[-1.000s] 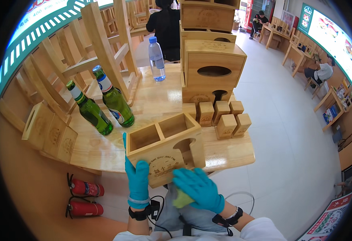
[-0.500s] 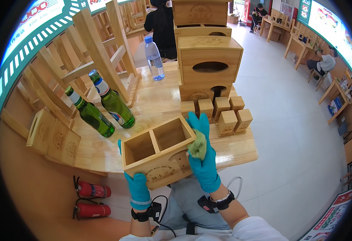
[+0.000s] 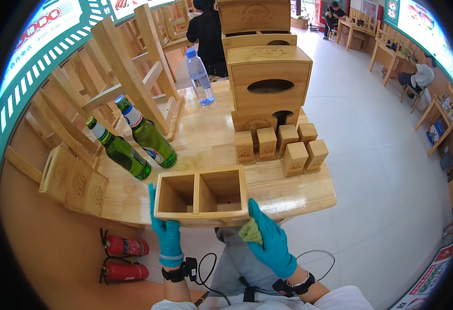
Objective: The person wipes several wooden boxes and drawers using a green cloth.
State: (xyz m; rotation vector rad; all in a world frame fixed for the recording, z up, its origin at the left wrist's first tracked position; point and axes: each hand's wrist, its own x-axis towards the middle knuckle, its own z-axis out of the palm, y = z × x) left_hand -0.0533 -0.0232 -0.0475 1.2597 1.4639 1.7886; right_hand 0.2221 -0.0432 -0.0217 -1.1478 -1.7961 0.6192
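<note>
A two-compartment wooden box [image 3: 197,194] is held up at the table's near edge, its open top toward me and both compartments bare inside. My left hand [image 3: 167,240], in a teal glove, grips its left end, thumb at the front wall and fingers along the side. A crumpled green cloth [image 3: 250,232] is bunched in my gloved right hand [image 3: 273,240], at the box's lower right corner. Some of the right fingers reach up beside the box's right end; whether they touch it I cannot tell.
Green glass bottles [image 3: 126,155] and a plastic water bottle [image 3: 200,77] stand on the wooden table [image 3: 273,194]. Small wooden holders [image 3: 294,158] and stacked wooden boxes [image 3: 271,77] are at the right. Red fire extinguishers [image 3: 127,271] sit lower left. People sit or stand farther back.
The box has levelled out from its tilt, so its front wall shows less. My right hand and the cloth have moved down from the right end toward the lower corner.
</note>
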